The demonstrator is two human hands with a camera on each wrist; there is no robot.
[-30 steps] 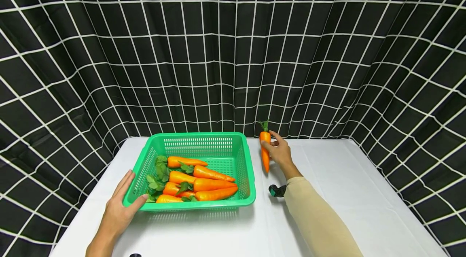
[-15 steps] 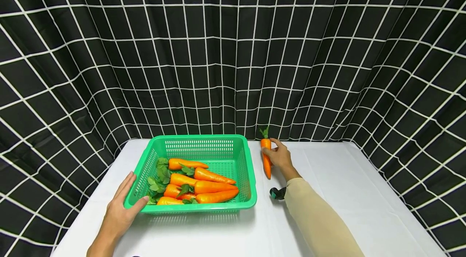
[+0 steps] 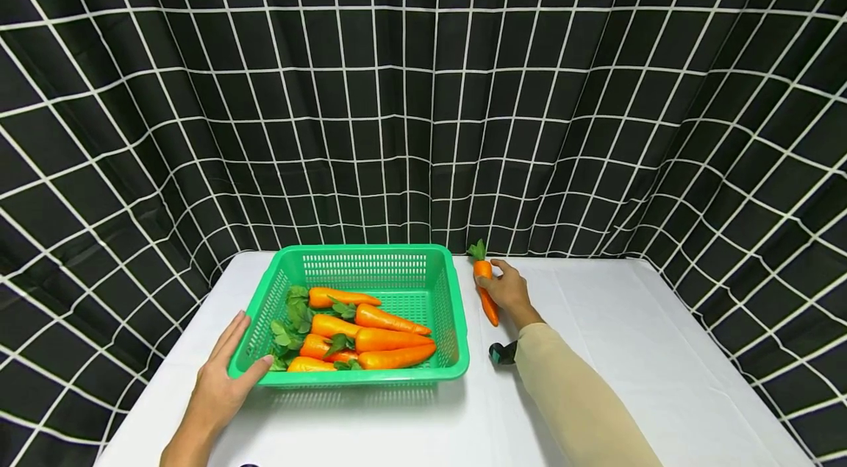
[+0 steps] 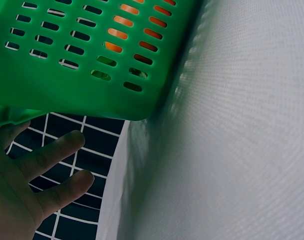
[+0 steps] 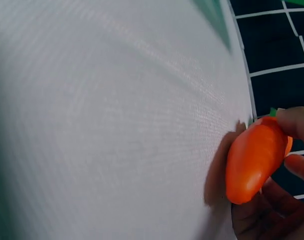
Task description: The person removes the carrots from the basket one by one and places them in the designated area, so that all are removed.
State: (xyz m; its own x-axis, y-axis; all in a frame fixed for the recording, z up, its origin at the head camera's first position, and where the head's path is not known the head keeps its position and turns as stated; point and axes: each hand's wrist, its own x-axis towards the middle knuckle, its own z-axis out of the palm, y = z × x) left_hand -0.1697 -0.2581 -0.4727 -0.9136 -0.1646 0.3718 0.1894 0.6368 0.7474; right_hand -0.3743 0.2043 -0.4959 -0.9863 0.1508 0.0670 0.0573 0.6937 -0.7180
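Across the table (image 3: pixel 582 305), basket (image 3: pixel 364 378): from the head view we see it, green and slotted, with several orange carrots (image 3: pixel 392 320) lying inside, their leaves (image 3: pixel 298 314) gathered mostly at its left.
Left hand (image 3: pixel 223 376): at the basket's near left corner, fingers extended along the outside, thumb over the rim.
Held carrot (image 3: pixel 487 299): to the right of the basket, apart from it, leafy end pointing away from us.
Right hand (image 3: pixel 511 292): pinching that carrot's upper part, a beige sleeve (image 3: pixel 582 393) behind it.
Curtain (image 3: pixel 370 84): black with white grid lines, around the table.
Basket wall, left wrist view: orange shows through the slots; we see the left hand's fingers spread and fairly straight.
Carrot shadow, right wrist view: dark beside the gripped carrot; we cannot tell whether it touches the table.
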